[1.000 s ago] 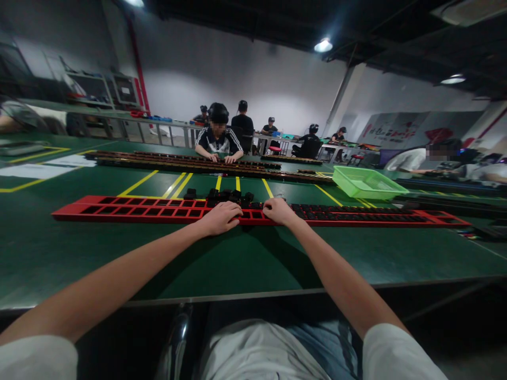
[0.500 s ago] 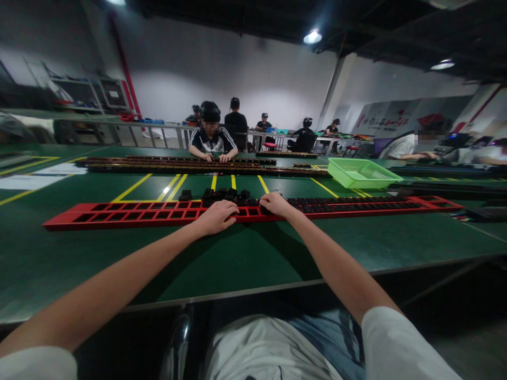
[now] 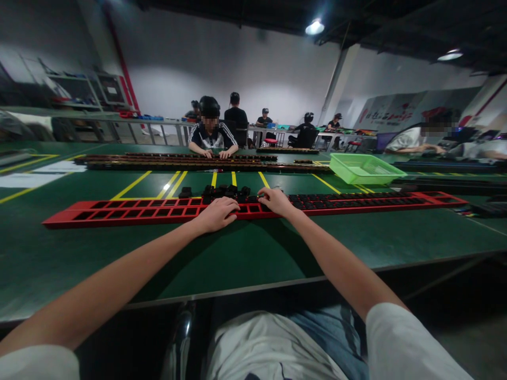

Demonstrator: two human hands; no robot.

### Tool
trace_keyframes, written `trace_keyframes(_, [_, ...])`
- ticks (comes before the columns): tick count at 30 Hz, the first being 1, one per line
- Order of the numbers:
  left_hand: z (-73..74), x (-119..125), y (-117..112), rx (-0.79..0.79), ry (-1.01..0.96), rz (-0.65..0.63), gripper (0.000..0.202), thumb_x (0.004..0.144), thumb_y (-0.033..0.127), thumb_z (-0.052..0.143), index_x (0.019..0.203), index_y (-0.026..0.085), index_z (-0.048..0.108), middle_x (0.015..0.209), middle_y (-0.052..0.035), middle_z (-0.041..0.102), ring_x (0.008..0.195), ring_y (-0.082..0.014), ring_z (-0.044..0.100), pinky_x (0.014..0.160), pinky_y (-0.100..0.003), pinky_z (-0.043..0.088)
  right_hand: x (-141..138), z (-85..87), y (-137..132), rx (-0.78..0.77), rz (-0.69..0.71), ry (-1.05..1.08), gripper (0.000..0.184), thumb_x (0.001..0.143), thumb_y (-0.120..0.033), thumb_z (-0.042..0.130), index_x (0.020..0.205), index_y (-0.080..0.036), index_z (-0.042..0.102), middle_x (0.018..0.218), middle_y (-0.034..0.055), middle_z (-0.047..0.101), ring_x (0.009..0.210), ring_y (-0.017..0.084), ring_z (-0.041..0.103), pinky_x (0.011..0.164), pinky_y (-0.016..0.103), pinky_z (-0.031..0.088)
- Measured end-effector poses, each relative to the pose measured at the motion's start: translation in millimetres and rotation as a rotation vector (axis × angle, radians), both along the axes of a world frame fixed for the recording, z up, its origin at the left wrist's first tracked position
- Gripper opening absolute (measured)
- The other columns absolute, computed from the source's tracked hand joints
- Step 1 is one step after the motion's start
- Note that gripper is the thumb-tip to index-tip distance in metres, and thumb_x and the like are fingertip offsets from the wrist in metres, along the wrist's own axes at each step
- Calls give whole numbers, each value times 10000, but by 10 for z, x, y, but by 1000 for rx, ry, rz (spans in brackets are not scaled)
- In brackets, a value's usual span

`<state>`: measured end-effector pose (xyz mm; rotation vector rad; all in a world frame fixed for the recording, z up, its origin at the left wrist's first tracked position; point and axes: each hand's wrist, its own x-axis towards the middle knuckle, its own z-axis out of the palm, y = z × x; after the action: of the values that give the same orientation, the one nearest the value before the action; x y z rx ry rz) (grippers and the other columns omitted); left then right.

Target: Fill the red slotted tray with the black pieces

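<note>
A long red frame (image 3: 130, 215) with two rows of rectangular slots lies across the green table in front of me. Black block-shaped pieces (image 3: 336, 201) fill many slots on its right half, while slots on the left part show dark openings. My left hand (image 3: 218, 212) rests on the near edge around the middle, fingers loosely curved, thumb apart, holding nothing I can see. To its right, my right hand (image 3: 275, 201) hovers over or touches the frame, with index finger and thumb separated. Behind my left hand sits a pile of loose black pieces (image 3: 225, 191).
A light green basket (image 3: 364, 170) stands at back right. Long dark strips (image 3: 190, 163) lie across the table before a co-worker (image 3: 212, 132) seated opposite. Yellow lines mark the green tabletop (image 3: 253, 253). White papers (image 3: 31, 180) lie at left; more people sit at right.
My right hand has loosened from a closed grip, its index finger and thumb now apart. My left hand stays almost in place. The view has shifted slightly.
</note>
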<state>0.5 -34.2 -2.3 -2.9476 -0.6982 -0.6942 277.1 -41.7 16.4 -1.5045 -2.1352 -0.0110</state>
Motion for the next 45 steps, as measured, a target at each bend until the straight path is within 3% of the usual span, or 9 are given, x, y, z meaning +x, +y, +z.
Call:
trace_keyframes(5, [-5,2,14,-9,5,1,252,937,282,516,1143,209,642,1249,-83,624,1178,-265,536,1005,-448,415,66,40,-52,75,1,65,117,875,-189,598,921,-168,704,863,45,693,773,165,597,738,260,422])
trace_keyframes(13, [-12,-7,12,-9,-5,-2,258,937,280,518,1153,214,640,1249,-83,621,1190,-262,532,1010,-441,419,170,261,-154,339,70,229,112,844,-206,605,763,-173,674,801,53,658,782,183,579,739,295,448])
trace_keyframes(18, [1,-7,5,4,9,-3,260,937,275,512,1151,202,640,1249,-86,623,1177,-266,533,995,-446,421,142,181,-129,-28,340,36,88,766,-189,687,679,-178,697,755,21,660,719,156,597,725,278,454])
trace_keyframes(25, [3,-5,2,14,13,2,257,933,278,516,1151,211,636,1238,-82,626,1167,-262,539,987,-436,425,106,124,-66,-10,246,15,84,820,-188,660,793,-171,738,816,34,696,751,156,614,727,269,461])
trace_keyframes(31, [22,-5,-22,11,9,8,261,935,270,518,1159,205,635,1238,-88,626,1179,-261,534,997,-434,426,-95,130,443,27,58,-46,200,828,-136,626,988,-157,744,1017,102,718,896,210,649,840,327,503])
trace_keyframes(34, [27,-6,-23,13,14,12,255,934,265,523,1155,207,635,1236,-85,628,1180,-260,534,995,-430,426,-246,123,714,-48,75,-98,300,803,-116,643,1080,-184,733,1159,113,693,1064,250,632,952,355,483])
trace_keyframes(37, [20,-7,-11,18,21,16,250,939,273,524,1154,210,636,1230,-81,630,1172,-257,539,984,-423,431,-361,109,888,-155,108,-133,353,756,-101,672,1089,-204,730,1109,98,714,1027,261,647,924,353,498])
trace_keyframes(40, [9,-6,0,20,16,16,245,939,282,533,1149,211,638,1229,-78,629,1164,-254,543,986,-420,431,-388,111,951,-175,114,-134,404,736,-67,646,1112,-197,714,1054,90,723,955,245,656,883,345,509])
trace_keyframes(45, [10,-2,-6,14,5,2,250,926,269,545,1147,207,645,1229,-85,629,1171,-257,541,1005,-433,423,-251,186,813,-10,136,82,456,734,-23,523,1129,-182,687,1105,87,675,1057,225,606,994,385,461])
